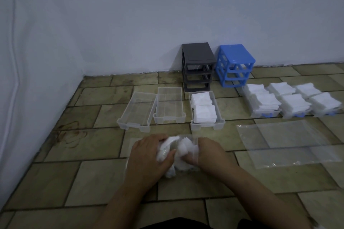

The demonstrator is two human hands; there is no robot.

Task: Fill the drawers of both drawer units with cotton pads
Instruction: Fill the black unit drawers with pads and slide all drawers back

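Nearest the person, both hands are buried in a crumpled clear plastic bag of white cotton pads [175,154] lying on the tan stone-tiled floor [93,178]. The left hand [149,156] is curled round the bag's left side, and the right hand [201,152] pinches its film and pads on the right. The risk, as I see it, is a hard tug: thin film could split or the soft pads spill onto the stained tiles, and squeezing may crush the stack so it will not sit flat.

Just beyond the bag stand 3 clear plastic drawers: 2 empty ones [137,111] [169,106] to the left, and 1 drawer already holding white pads [204,109]. An elbow swing could knock them.

Right of the bag lie flat empty clear bags [290,143], slippery underfoot. Beyond those sit 3 heaped drawers with blue handles [294,102]; overfilled, they may jam.

Farthest from the bag, against the wall, stand the dark grey plastic drawer frame [197,65] and the blue plastic frame [234,65].
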